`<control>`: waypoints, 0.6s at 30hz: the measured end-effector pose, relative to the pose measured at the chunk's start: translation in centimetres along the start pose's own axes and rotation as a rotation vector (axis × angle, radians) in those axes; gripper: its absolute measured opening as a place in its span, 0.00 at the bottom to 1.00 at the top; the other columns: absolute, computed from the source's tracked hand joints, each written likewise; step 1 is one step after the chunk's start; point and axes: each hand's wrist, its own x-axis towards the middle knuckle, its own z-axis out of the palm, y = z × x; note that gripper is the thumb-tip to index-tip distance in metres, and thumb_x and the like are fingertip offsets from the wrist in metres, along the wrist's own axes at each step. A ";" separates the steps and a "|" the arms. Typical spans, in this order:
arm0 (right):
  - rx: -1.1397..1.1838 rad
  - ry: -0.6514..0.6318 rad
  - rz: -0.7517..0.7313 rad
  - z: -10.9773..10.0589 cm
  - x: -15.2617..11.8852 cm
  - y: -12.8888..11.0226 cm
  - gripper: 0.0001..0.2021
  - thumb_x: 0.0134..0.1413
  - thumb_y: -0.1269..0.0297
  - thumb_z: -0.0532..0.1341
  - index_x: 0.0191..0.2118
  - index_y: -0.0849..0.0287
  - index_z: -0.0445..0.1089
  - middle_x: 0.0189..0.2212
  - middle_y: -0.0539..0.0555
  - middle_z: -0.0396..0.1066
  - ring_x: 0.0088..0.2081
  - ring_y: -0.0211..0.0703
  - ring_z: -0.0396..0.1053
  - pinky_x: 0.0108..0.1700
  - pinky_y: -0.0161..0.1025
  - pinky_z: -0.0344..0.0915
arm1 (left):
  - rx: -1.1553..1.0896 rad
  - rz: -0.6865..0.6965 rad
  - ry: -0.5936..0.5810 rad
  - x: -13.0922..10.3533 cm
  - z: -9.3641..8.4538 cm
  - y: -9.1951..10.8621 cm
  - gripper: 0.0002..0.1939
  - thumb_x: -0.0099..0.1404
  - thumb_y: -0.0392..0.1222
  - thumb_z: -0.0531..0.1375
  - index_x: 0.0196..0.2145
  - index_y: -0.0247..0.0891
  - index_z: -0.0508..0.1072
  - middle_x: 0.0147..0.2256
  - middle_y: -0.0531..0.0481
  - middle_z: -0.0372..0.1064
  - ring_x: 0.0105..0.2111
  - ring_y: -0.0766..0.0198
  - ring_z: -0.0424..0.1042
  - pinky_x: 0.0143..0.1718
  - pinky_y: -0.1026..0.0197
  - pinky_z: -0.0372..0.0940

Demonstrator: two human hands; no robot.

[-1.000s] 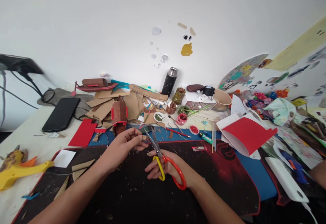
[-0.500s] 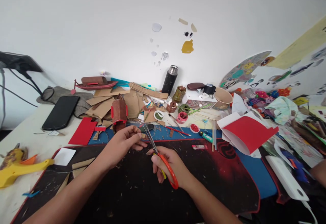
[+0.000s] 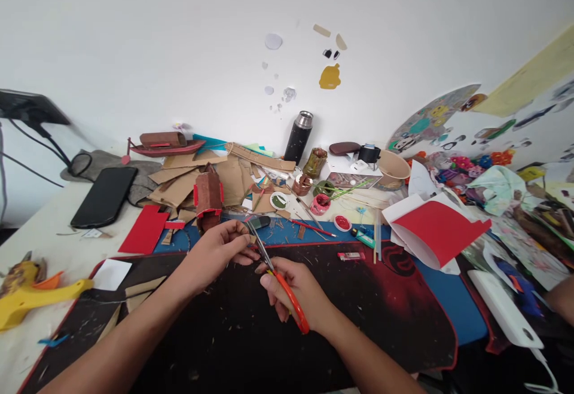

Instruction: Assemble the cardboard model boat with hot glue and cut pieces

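My right hand (image 3: pixel 291 291) is wrapped round the orange and yellow handles of a pair of scissors (image 3: pixel 292 299), whose blades point up and to the left, close to my left fingertips. My left hand (image 3: pixel 231 243) is closed in a pinch beside the blades; a small brownish piece seems to be at its fingertips, too small to make out. Both hands are above the black mat (image 3: pixel 251 346). Behind my left hand stands a brown cardboard model (image 3: pixel 208 194) with red trim.
A yellow glue gun (image 3: pixel 40 298) and black phone (image 3: pixel 104 197) lie at the left. Cardboard scraps (image 3: pixel 177 188), a model boat (image 3: pixel 165 144), paint pots (image 3: pixel 320 204) and a black flask (image 3: pixel 299 137) line the back. Red paper (image 3: pixel 442 232) and a white power strip (image 3: pixel 504 307) are at the right.
The scissors' blades have come closer together, and the handles have moved slightly left with my right hand. My left hand has hardly moved. The view has shifted slightly.
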 end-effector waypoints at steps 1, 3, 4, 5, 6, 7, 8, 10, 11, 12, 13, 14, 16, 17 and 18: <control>0.001 -0.001 0.005 0.0 0.0 0.0 0.29 0.60 0.36 0.67 0.50 0.59 0.74 0.23 0.43 0.67 0.15 0.31 0.62 0.17 0.30 0.56 | -0.006 -0.002 -0.001 0.0 0.0 0.0 0.21 0.52 0.56 0.74 0.31 0.40 0.72 0.30 0.48 0.80 0.32 0.54 0.84 0.35 0.56 0.77; 0.002 -0.001 0.016 0.0 0.0 0.0 0.29 0.59 0.36 0.67 0.51 0.59 0.74 0.22 0.43 0.67 0.15 0.32 0.62 0.17 0.30 0.56 | -0.010 -0.009 -0.009 0.1 0.1 -0.1 0.21 0.52 0.56 0.74 0.31 0.40 0.72 0.30 0.48 0.80 0.33 0.53 0.84 0.35 0.56 0.78; 0.002 0.000 0.020 0.0 0.0 0.0 0.29 0.59 0.36 0.67 0.51 0.59 0.74 0.22 0.43 0.67 0.15 0.32 0.62 0.17 0.30 0.57 | -0.009 -0.010 -0.012 0.1 0.1 -0.1 0.22 0.52 0.57 0.74 0.31 0.40 0.72 0.30 0.48 0.80 0.33 0.53 0.84 0.35 0.56 0.78; 0.003 0.001 0.022 0.0 0.0 0.0 0.29 0.59 0.36 0.67 0.50 0.59 0.74 0.22 0.43 0.67 0.15 0.32 0.62 0.16 0.29 0.57 | -0.008 -0.012 -0.015 0.1 0.1 -0.1 0.22 0.52 0.57 0.74 0.31 0.40 0.72 0.30 0.48 0.80 0.33 0.53 0.84 0.36 0.56 0.78; 0.003 0.001 0.023 0.0 0.0 0.0 0.29 0.59 0.36 0.67 0.50 0.59 0.74 0.22 0.43 0.67 0.15 0.32 0.62 0.16 0.29 0.57 | -0.006 -0.014 -0.018 0.1 0.2 -0.1 0.22 0.52 0.57 0.75 0.31 0.40 0.72 0.30 0.48 0.80 0.33 0.53 0.84 0.36 0.56 0.78; 0.005 0.000 0.022 0.0 0.1 0.0 0.29 0.59 0.36 0.67 0.50 0.59 0.74 0.22 0.43 0.67 0.15 0.32 0.62 0.16 0.29 0.57 | -0.004 -0.019 -0.020 0.1 0.2 -0.1 0.22 0.52 0.56 0.75 0.31 0.40 0.72 0.30 0.49 0.80 0.33 0.53 0.84 0.36 0.56 0.78; 0.007 -0.001 0.021 0.0 0.1 0.0 0.29 0.59 0.36 0.67 0.49 0.59 0.74 0.22 0.43 0.67 0.15 0.32 0.62 0.16 0.29 0.57 | -0.004 -0.024 -0.022 0.1 0.2 -0.1 0.22 0.52 0.56 0.74 0.31 0.40 0.72 0.30 0.49 0.80 0.33 0.53 0.84 0.36 0.56 0.78; 0.012 -0.004 0.014 -0.1 0.1 0.1 0.29 0.59 0.36 0.67 0.49 0.60 0.74 0.22 0.43 0.67 0.15 0.32 0.62 0.16 0.29 0.56 | -0.005 -0.033 -0.026 0.2 0.1 -0.1 0.22 0.52 0.56 0.74 0.31 0.40 0.71 0.30 0.49 0.80 0.34 0.54 0.84 0.36 0.57 0.78; 0.014 -0.005 0.012 -0.1 0.1 0.1 0.29 0.60 0.36 0.67 0.49 0.60 0.74 0.22 0.43 0.67 0.15 0.32 0.62 0.16 0.29 0.57 | -0.008 -0.035 -0.029 0.2 0.1 -0.1 0.22 0.52 0.56 0.75 0.31 0.40 0.71 0.30 0.49 0.80 0.34 0.54 0.84 0.36 0.57 0.78; 0.014 -0.005 0.012 -0.1 0.0 0.1 0.29 0.60 0.36 0.67 0.50 0.60 0.74 0.22 0.43 0.67 0.15 0.32 0.62 0.16 0.29 0.57 | -0.010 -0.036 -0.030 0.3 0.1 -0.1 0.22 0.52 0.56 0.75 0.31 0.40 0.71 0.30 0.49 0.80 0.34 0.54 0.84 0.36 0.56 0.78; 0.014 -0.004 0.012 0.0 0.0 0.0 0.29 0.60 0.37 0.67 0.50 0.60 0.74 0.22 0.43 0.67 0.15 0.32 0.62 0.16 0.29 0.57 | -0.013 -0.036 -0.032 0.3 0.1 -0.1 0.22 0.52 0.56 0.75 0.31 0.40 0.71 0.30 0.49 0.80 0.33 0.54 0.84 0.37 0.56 0.78; 0.013 -0.003 0.014 0.0 0.0 0.0 0.29 0.60 0.37 0.67 0.50 0.60 0.74 0.22 0.43 0.67 0.15 0.31 0.62 0.16 0.29 0.57 | -0.015 -0.036 -0.034 0.3 0.1 -0.1 0.22 0.52 0.56 0.75 0.30 0.40 0.71 0.30 0.49 0.80 0.33 0.54 0.84 0.37 0.56 0.78; 0.011 -0.002 0.019 0.0 0.0 -0.1 0.28 0.60 0.37 0.67 0.50 0.60 0.74 0.22 0.43 0.67 0.15 0.31 0.62 0.16 0.29 0.57 | -0.019 -0.035 -0.034 0.4 0.1 -0.1 0.22 0.52 0.56 0.75 0.31 0.40 0.71 0.29 0.50 0.79 0.33 0.54 0.84 0.36 0.56 0.78; 0.011 -0.003 0.021 0.0 0.0 -0.1 0.28 0.60 0.38 0.67 0.49 0.60 0.74 0.22 0.43 0.67 0.15 0.31 0.62 0.16 0.29 0.57 | -0.021 -0.033 -0.033 0.4 0.1 -0.2 0.22 0.52 0.57 0.75 0.31 0.40 0.72 0.29 0.50 0.79 0.33 0.54 0.84 0.36 0.56 0.78; 0.012 -0.004 0.024 -0.1 0.0 -0.2 0.28 0.60 0.38 0.67 0.49 0.60 0.74 0.22 0.43 0.67 0.15 0.32 0.62 0.16 0.29 0.57 | -0.022 -0.032 -0.031 0.4 0.1 -0.2 0.23 0.52 0.57 0.75 0.31 0.40 0.72 0.29 0.50 0.79 0.33 0.54 0.84 0.36 0.56 0.78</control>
